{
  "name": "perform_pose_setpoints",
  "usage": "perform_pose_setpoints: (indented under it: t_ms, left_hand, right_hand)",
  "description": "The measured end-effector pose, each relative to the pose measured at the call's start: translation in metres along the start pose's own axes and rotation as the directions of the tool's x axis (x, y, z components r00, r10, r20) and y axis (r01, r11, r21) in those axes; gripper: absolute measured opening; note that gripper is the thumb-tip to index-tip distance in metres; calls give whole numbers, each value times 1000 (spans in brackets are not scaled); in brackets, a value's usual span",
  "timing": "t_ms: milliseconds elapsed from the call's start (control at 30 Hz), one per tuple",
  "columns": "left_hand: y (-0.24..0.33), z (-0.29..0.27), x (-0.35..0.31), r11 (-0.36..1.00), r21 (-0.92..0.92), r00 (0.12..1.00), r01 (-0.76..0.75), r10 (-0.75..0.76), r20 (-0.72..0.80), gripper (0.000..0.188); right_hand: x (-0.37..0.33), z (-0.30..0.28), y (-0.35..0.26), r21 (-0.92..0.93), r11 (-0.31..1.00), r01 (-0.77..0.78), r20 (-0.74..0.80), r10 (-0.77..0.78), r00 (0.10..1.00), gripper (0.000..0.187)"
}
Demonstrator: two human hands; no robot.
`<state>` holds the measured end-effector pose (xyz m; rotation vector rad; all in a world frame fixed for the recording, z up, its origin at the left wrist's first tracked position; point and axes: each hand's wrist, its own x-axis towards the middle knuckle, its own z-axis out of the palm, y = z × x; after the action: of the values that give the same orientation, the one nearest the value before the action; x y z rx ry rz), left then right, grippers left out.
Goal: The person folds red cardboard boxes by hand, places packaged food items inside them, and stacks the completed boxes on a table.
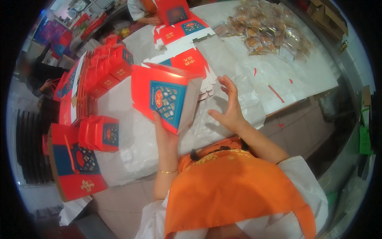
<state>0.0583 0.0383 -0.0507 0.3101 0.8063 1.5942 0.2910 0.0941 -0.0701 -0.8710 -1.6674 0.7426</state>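
A red carton box with a blue printed panel is held up over the table, tilted. My left hand grips it from below, the thumb on its front face and the other fingers hidden behind it. To the right of the box, my right hand is open, its fingers spread and apart from the box. Behind the held box lies a stack of flat red-and-white carton blanks.
Several folded red boxes stand at the left, with another small red box nearer. A large red carton sits at the table's left edge. Many clear-wrapped packets are heaped far right. Across the table, a person's hand is beside more blanks.
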Motion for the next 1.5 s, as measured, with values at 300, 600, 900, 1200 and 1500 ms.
perform_pose_setpoints:
  t_ms: [300,600,900,1200,1500]
  left_hand:
    - [9,23,-7,959,-241,985,146,-119,125,77]
    - [-9,35,-21,965,-191,984,177,-168,59,78]
    - [-15,0,-17,893,245,924,-378,382,34,86]
    - [-20,-96,-24,326,944,960,-51,-244,136,95]
    - [-26,-62,-25,479,682,833,-552,305,461,114]
  right_hand:
    - [1,36,-27,561,733,-385,322,235,917,133]
    - [-4,45,-37,409,821,-398,262,312,913,121]
    - [3,11,11,472,728,-497,472,267,840,118]
    - [11,-28,0,289,901,-324,543,125,831,133]
    - [-14,4,31,260,946,-194,399,77,914,131]
